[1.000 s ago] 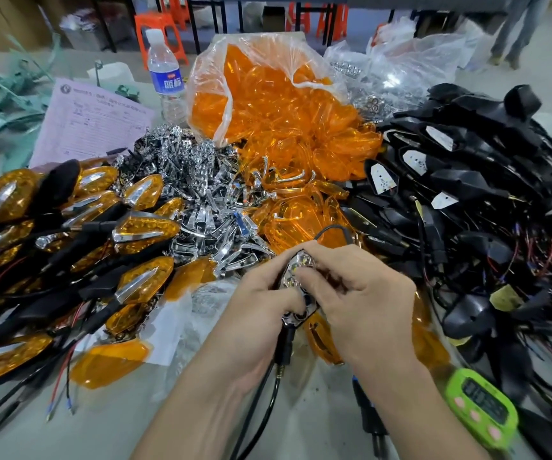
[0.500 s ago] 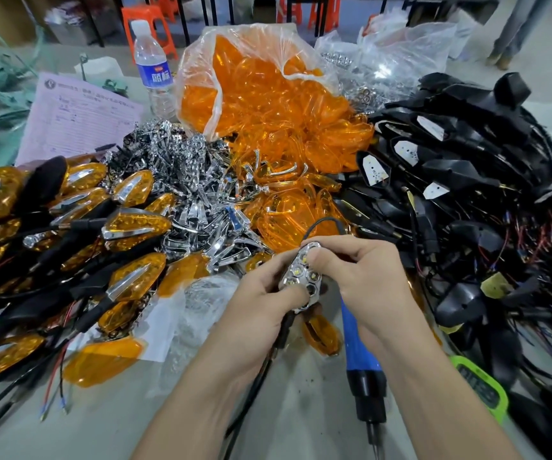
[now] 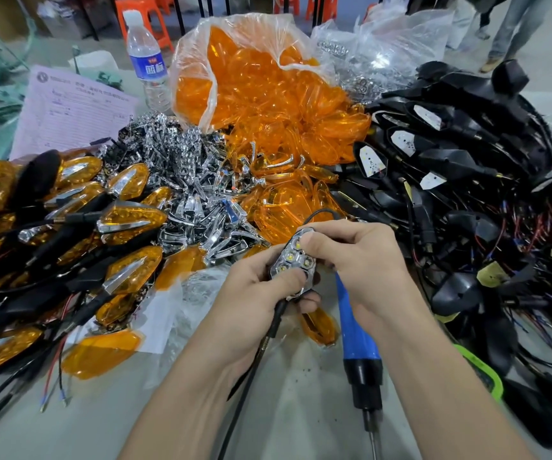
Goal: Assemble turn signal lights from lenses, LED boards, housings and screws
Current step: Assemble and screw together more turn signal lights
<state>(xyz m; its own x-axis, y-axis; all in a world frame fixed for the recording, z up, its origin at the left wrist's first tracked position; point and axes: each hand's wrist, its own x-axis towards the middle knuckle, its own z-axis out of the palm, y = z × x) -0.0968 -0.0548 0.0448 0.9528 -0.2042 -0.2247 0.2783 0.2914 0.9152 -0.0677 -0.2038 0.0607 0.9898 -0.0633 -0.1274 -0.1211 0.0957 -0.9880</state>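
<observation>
Left hand (image 3: 254, 293) cradles one half-built light (image 3: 296, 260) near centre, thumb pressed on its chrome face; right hand (image 3: 360, 260) pinches the far tip. Step in hand, by judgement: seating the chrome insert in its black shell, with no lens fitted yet. The next move probably calls for one orange lens, then a screw driven with the single blue screwdriver (image 3: 354, 330) lying under the right wrist. Counts, left to right: finished lights (image 3: 69, 227), uncountable; one printed sheet (image 3: 69, 114); one water bottle (image 3: 146, 64); chrome reflectors (image 3: 185, 180), a heap; one bag of orange lenses (image 3: 261, 81), more spilled; black housings (image 3: 467, 180), a heap; one green timer (image 3: 480, 373).
</observation>
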